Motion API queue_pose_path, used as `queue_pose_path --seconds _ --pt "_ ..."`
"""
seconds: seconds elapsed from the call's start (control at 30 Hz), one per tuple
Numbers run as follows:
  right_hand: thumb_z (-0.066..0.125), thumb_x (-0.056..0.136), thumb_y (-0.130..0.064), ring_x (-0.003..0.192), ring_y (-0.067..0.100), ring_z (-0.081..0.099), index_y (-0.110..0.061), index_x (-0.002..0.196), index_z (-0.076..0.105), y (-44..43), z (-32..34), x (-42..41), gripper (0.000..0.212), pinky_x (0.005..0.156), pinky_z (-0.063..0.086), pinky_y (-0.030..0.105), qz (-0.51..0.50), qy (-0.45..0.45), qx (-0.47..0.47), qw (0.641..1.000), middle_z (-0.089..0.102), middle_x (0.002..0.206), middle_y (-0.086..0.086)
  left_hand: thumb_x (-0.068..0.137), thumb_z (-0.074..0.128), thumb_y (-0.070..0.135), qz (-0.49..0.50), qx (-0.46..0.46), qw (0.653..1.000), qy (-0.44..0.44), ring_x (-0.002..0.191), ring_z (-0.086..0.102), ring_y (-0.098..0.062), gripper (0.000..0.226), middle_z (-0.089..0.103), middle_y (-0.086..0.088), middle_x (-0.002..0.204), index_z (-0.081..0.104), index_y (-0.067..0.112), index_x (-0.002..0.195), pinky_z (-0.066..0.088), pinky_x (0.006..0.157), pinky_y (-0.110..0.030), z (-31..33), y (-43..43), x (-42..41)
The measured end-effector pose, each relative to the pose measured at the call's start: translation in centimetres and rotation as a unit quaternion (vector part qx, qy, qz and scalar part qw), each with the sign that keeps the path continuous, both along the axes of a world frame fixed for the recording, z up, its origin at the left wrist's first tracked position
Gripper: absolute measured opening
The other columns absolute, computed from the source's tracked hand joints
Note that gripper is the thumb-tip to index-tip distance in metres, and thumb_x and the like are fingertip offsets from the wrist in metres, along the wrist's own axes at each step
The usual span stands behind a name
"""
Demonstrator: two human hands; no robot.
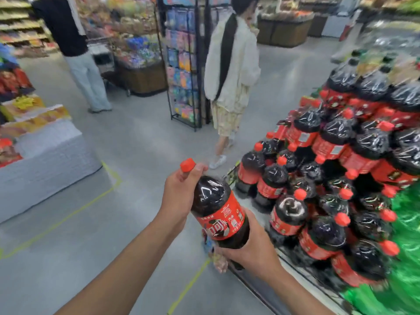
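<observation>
Btwn hands (181, 196) (253, 247): full cola btl (217, 210)

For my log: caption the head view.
Left hand grips the neck, right hand the base, of a cola bottle beside stacked bottles.

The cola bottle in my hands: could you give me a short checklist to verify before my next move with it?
1. Left hand grips the neck of the cola bottle: ok.
2. Right hand holds the lower part of the bottle: ok.
3. Red cap is on: ok. Whether it is tight: cannot tell.
4. Bottle is held apart from the stack of bottles on the right: ok.
5. Aisle ahead is free: not ok, a shopper stands just ahead.
6. Base of the bottle is undamaged: cannot tell, the right hand hides it.
</observation>
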State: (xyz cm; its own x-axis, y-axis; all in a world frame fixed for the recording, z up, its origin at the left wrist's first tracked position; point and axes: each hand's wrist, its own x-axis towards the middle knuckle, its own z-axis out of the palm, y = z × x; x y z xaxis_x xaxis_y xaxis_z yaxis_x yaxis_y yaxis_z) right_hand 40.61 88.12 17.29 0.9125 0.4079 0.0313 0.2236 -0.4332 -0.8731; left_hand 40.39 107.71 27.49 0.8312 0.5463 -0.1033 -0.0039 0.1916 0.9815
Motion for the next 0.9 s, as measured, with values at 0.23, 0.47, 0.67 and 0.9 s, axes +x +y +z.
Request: queue_pose_path --seconds 0.23,0.47,0.67,0.9 --pt "0.1 0.053 -0.027 0.11 -0.015 0.06 -0.045 0.127 0.046 0.0 -1.5 7.3 0.093 0.088 0.047 0.01 -0.105 0.031 0.065 0.992 0.065 0.116 -0.032 0.095 0.073 0.02 -0.123 0.08 0.989 -0.02 0.087 0.074 -0.005 0.015 0.081 0.002 0.096 0.08 0.011 0.103 0.054 0.081 -0.019 -0.1 -2.1 10.5" --pt "0.096 0.051 -0.046 0.111 -0.015 0.058 -0.046 0.132 0.04 -1.6 -3.4 13.5 0.098 0.085 0.045 0.01 -0.151 0.084 0.064 0.983 0.064 0.122 -0.025 0.084 0.081 0.0 -0.267 0.129 0.955 -0.03 0.086 0.074 -0.005 0.018 0.082 0.004 0.095 0.081 0.014 0.095 0.057 0.083 -0.018 -0.5 -4.9 18.0" --pt "0.092 0.06 -0.06 0.116 -0.011 0.059 -0.049 0.137 0.039 -1.2 -4.9 16.0 0.094 0.098 0.052 0.025 -0.238 0.082 0.024 0.967 0.063 0.126 -0.027 0.079 0.083 -0.005 -0.372 0.159 0.914 -0.019 0.094 0.076 -0.006 0.028 0.082 0.005 0.099 0.082 0.017 0.096 0.055 0.081 -0.015 -2.3 -5.9 22.1" --pt "0.076 0.067 -0.073 0.125 0.014 0.057 -0.034 0.16 0.002 0.6 -5.1 16.7 0.126 0.09 0.054 0.037 -0.345 0.082 -0.148 0.923 0.024 0.151 -0.016 0.067 0.086 0.028 -0.518 0.203 0.83 -0.047 0.108 0.073 -0.008 0.028 0.08 0.013 0.108 0.083 0.031 0.095 0.056 0.097 -0.026 -5.2 -5.4 27.3"
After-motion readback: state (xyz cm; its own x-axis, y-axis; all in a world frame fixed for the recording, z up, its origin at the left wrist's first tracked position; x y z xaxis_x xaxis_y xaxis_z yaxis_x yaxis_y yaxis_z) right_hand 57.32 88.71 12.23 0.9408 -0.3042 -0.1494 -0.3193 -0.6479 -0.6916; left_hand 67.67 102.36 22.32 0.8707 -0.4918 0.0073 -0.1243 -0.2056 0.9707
